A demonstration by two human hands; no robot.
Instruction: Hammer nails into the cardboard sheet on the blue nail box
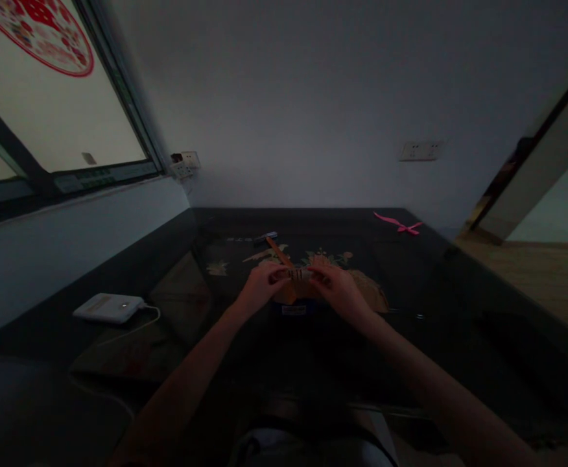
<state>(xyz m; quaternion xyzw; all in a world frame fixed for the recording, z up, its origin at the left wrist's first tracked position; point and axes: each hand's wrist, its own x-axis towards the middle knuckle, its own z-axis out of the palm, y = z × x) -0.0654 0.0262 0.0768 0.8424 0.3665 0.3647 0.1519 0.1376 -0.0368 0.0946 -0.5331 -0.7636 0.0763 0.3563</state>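
Observation:
Both hands meet over the dark table (pixel 352 363). My left hand (pixel 263 283) pinches the left end of a small pale piece with dark stripes (pixel 299 274). On its right end, the fingers of my right hand (pixel 335 285) are closed. An orange-brown strip (pixel 279 251) slants up and away behind the pale piece, and an orange-brown part also hangs below it; I cannot tell whether they are joined. Just beneath the hands is a dark blue item with a white label (pixel 294 310). A tan, rounded piece (pixel 369 290) lies partly hidden behind my right hand.
A white power bank (pixel 109 307) with a white cable rests on the table's left side. A small pen-like object (pixel 265 237) lies beyond the hands. Toward the far right corner is a pink ribbon (pixel 401 226). The wall (pixel 303 130) borders the table's far edge.

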